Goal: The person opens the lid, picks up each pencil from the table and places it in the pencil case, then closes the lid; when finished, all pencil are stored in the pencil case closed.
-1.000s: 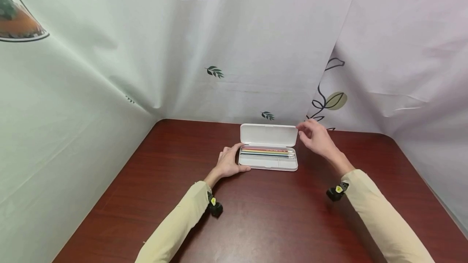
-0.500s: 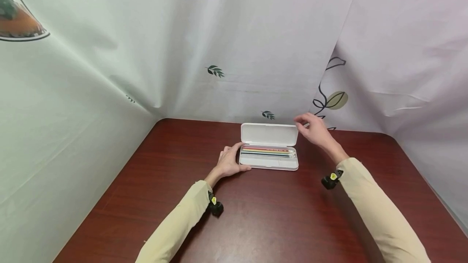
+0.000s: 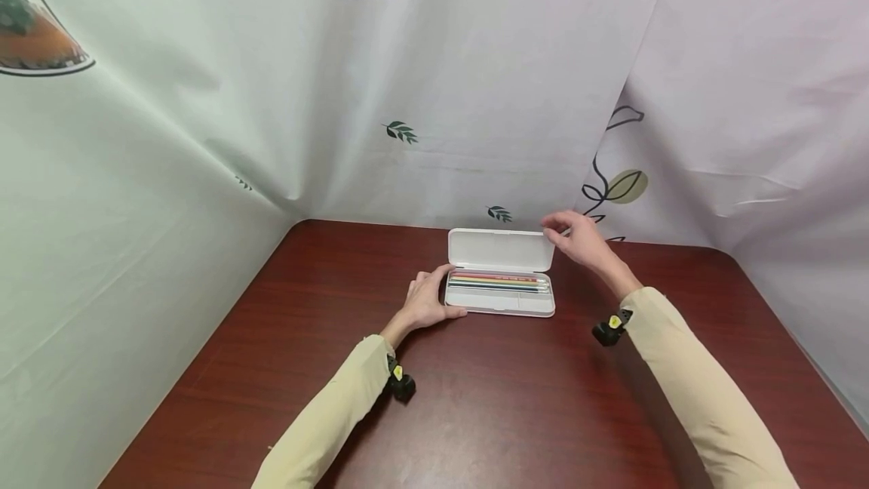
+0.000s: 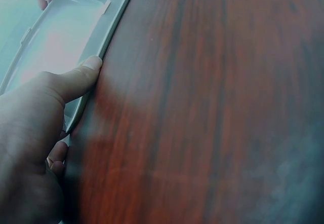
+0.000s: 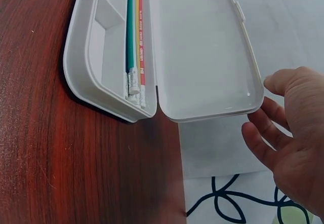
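A white pencil case (image 3: 536, 305) stands at the back of the table with its lid (image 3: 501, 250) raised. Several coloured pencils (image 5: 135, 41) lie side by side in its long compartment, white eraser ends toward the right. My left hand (image 3: 426, 300) grips the left end of the case, its thumb along the front edge; in the left wrist view the other fingers are partly hidden. The lid's upper right corner is between the thumb and fingers of my right hand (image 5: 298, 127), thumb on the inner side and fingertips behind the rim.
The dark red wooden table (image 3: 462, 398) runs back to a pale printed cloth (image 3: 502, 134) hanging close behind the lid. More cloth hangs along both sides. Each wrist carries a small black camera (image 3: 402, 385).
My right hand has moved slightly left and up onto the lid's corner, its forearm shifting along. The left hand, case and lid look nearly unchanged.
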`<act>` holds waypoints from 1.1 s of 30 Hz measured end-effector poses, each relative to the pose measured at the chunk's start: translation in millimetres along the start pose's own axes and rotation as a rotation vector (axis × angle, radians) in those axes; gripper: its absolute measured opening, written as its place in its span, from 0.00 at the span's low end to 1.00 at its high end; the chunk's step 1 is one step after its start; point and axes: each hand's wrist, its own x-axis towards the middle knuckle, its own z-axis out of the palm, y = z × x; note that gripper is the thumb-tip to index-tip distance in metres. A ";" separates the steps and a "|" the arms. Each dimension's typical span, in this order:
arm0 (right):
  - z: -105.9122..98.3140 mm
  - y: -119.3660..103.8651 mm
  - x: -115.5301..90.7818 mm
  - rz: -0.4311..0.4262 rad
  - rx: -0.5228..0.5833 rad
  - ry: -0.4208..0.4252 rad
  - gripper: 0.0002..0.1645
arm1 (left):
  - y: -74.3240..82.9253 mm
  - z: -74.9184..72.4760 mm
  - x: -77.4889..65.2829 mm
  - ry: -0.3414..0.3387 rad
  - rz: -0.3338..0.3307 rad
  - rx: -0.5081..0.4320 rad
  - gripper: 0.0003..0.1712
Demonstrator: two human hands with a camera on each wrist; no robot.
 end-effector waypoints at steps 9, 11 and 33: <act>1.6 6.7 1.8 0.088 0.051 -0.021 0.13 | -0.9 0.4 0.8 0.001 0.006 0.010 0.53; 1.4 7.4 1.9 0.099 0.057 -0.027 0.13 | -1.2 0.6 0.9 -0.002 0.005 0.012 0.53; -4.7 0.5 -8.9 0.181 0.204 -0.166 0.15 | -0.1 1.2 -0.4 0.027 -0.006 -0.044 0.56</act>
